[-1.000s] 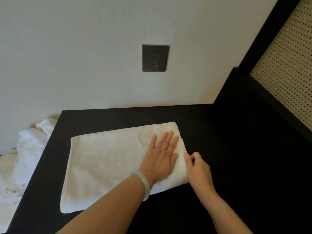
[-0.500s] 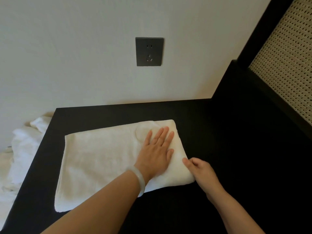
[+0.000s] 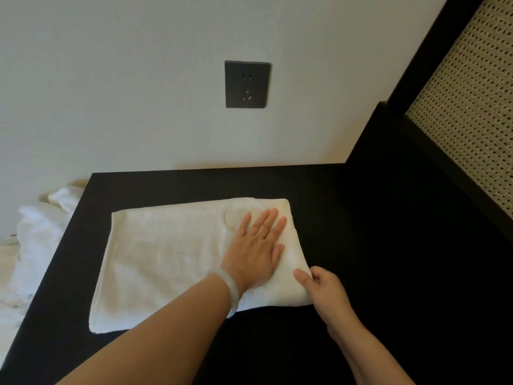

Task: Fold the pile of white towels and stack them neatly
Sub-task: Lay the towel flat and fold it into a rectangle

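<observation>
One towel (image 3: 166, 254) lies lengthwise left-right; left grip (image 3: 255, 251) presses flat, right grip (image 3: 324, 290) pinches its corner.

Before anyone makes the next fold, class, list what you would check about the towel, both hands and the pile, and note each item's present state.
1. Folded towel lies flat on the black table: ok.
2. Left hand presses flat on the towel's right part: ok.
3. Right hand pinches the near right corner: ok.
4. Layers line up at that corner: cannot tell, as the hands cover it.
5. Whole pile folded: not ok, since crumpled towels lie left of the table.
</observation>
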